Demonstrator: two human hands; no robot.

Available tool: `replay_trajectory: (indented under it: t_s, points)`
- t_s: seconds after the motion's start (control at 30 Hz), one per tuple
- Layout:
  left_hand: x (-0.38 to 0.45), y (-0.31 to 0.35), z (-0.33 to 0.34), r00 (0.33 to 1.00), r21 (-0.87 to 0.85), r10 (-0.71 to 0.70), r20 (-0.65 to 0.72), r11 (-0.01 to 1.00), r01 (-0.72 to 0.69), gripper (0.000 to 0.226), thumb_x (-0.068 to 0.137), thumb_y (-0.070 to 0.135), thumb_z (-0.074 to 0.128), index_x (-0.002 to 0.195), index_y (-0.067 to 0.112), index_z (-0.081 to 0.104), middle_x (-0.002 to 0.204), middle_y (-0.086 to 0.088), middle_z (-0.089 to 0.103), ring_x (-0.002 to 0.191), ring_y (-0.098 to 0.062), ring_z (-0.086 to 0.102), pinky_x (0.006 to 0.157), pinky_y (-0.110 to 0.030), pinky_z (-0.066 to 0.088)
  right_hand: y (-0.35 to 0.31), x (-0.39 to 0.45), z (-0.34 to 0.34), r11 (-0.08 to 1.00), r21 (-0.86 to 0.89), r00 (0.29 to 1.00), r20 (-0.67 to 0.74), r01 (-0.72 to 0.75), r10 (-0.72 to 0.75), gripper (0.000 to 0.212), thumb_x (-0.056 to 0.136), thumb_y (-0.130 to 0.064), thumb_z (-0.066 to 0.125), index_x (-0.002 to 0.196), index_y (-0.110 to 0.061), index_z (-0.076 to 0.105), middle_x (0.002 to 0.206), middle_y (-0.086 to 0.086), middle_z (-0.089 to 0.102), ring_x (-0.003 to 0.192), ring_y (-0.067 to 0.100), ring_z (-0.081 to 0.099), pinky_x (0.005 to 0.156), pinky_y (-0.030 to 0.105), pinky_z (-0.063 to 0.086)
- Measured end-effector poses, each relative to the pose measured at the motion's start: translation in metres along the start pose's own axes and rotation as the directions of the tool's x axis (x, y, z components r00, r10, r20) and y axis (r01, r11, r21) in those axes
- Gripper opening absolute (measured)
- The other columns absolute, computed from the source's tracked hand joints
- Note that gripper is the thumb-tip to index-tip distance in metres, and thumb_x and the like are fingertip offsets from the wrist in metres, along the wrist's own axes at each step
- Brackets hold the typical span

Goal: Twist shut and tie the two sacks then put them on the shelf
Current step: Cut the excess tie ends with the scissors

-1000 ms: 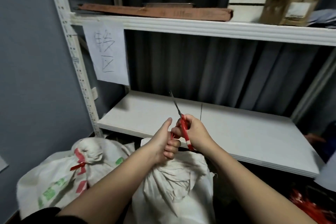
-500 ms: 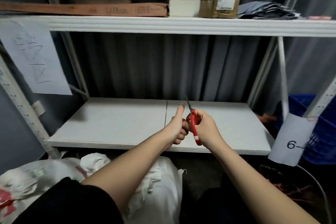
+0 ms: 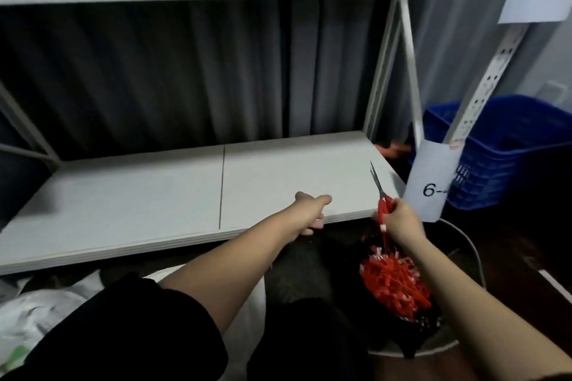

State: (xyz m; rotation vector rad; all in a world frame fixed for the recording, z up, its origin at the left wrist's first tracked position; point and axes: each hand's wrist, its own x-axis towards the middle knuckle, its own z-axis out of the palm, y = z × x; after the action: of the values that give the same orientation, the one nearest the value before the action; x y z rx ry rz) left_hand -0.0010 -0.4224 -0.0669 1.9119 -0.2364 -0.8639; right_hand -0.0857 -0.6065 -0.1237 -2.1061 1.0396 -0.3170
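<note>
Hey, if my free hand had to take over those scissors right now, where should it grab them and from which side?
Probably the red handles, from the left. The scissors stand nearly upright in the right hand, blades closed and pointing up over the shelf edge, so the handles are the safe grip. The left hand is already beside them, holding nothing.

Only part of one white sack [image 3: 46, 315] shows, at the lower left below the shelf's front edge, with a green print patch near the corner; its neck is hidden. The white lower shelf [image 3: 139, 195] is a flat two-panel board, bare.
</note>
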Motion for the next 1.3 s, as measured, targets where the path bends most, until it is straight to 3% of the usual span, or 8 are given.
replay_trajectory:
  t_s: [0.13,0.37,0.5,0.63,0.77,0.93,1.13,1.3]
  points:
    - [0.018,-0.007,0.028,0.997,0.065,-0.013,0.075,0.998,0.008,0.051,0.093,0.042,0.047,0.131,0.010,0.035,0.109,-0.004,0.062,0.090,-0.017,0.065,0.064,-0.024,0.046,0.054,0.012,-0.006,0.954,-0.279,0.992,0.026,-0.108,0.120,0.029,0.089,-0.038,0.055,0.096,-0.010,0.054,0.106,0.021,0.064,0.099,0.039,0.060,0.077,0.038,0.045]
    - [0.032,-0.017,0.039,0.992,0.127,-0.037,0.119,0.992,0.022,0.047,0.093,0.038,0.047,0.130,0.009,0.043,0.106,-0.004,0.062,0.088,-0.017,0.065,0.068,-0.025,0.046,0.080,0.018,-0.001,0.903,-0.402,0.978,0.071,-0.151,0.195,0.033,0.086,-0.037,0.057,0.100,-0.007,0.061,0.101,0.018,0.065,0.097,0.037,0.061,0.078,0.037,0.046]
    - [0.035,-0.021,0.039,0.984,0.166,-0.058,0.168,0.986,0.030,0.041,0.096,0.032,0.044,0.130,0.008,0.048,0.122,-0.011,0.062,0.091,-0.019,0.062,0.065,-0.022,0.044,0.054,0.016,0.004,0.963,-0.243,0.987,0.087,-0.113,0.138,0.035,0.084,-0.041,0.066,0.091,-0.007,0.062,0.090,0.016,0.064,0.092,0.034,0.062,0.072,0.032,0.043]
    - [0.038,-0.022,0.046,0.973,0.082,-0.029,0.229,0.997,0.010,0.040,0.098,0.037,0.041,0.128,0.013,0.051,0.119,-0.011,0.063,0.087,-0.020,0.064,0.070,-0.021,0.048,-0.002,0.011,0.020,0.997,0.067,0.939,0.340,0.037,-0.057,0.007,0.083,-0.018,0.071,0.079,-0.015,0.065,0.076,0.005,0.064,0.067,0.013,0.059,0.057,0.017,0.045]
    - [0.049,-0.026,0.037,0.993,-0.052,0.051,0.102,0.998,-0.046,0.033,0.099,0.024,0.045,0.120,0.001,0.055,0.099,-0.016,0.067,0.066,-0.018,0.067,0.056,-0.020,0.056,-0.035,0.014,0.039,0.985,0.065,0.902,0.396,0.159,-0.172,0.011,0.080,-0.020,0.072,0.078,-0.016,0.063,0.067,-0.002,0.060,0.064,0.011,0.053,0.055,0.020,0.039]
    - [0.071,-0.035,0.019,0.995,0.017,0.016,0.094,1.000,-0.018,0.027,0.095,0.010,0.046,0.118,-0.003,0.055,0.107,-0.025,0.068,0.058,-0.013,0.070,0.055,-0.020,0.057,-0.039,0.033,0.063,0.968,-0.112,0.901,0.402,0.225,-0.163,0.022,0.082,-0.030,0.071,0.089,-0.009,0.066,0.084,0.008,0.066,0.080,0.022,0.060,0.064,0.026,0.038]
    - [0.112,-0.044,0.015,0.996,0.036,0.077,-0.053,0.996,-0.076,0.023,0.094,0.007,0.047,0.112,0.001,0.060,0.094,-0.018,0.070,0.059,-0.018,0.069,0.065,-0.027,0.059,-0.043,0.058,0.097,0.893,-0.420,0.965,0.255,0.162,-0.056,0.048,0.088,-0.053,0.056,0.106,-0.009,0.063,0.108,0.009,0.067,0.102,0.027,0.064,0.072,0.027,0.041]
    - [0.152,-0.050,0.013,0.992,-0.068,0.043,-0.115,0.996,-0.051,0.037,0.094,0.015,0.053,0.130,0.011,0.046,0.102,-0.012,0.065,0.078,-0.024,0.069,0.066,-0.028,0.058,-0.027,0.100,0.136,0.954,-0.292,0.973,0.229,0.060,0.009,0.052,0.085,-0.055,0.057,0.100,-0.006,0.065,0.102,0.013,0.069,0.102,0.031,0.063,0.079,0.032,0.047]
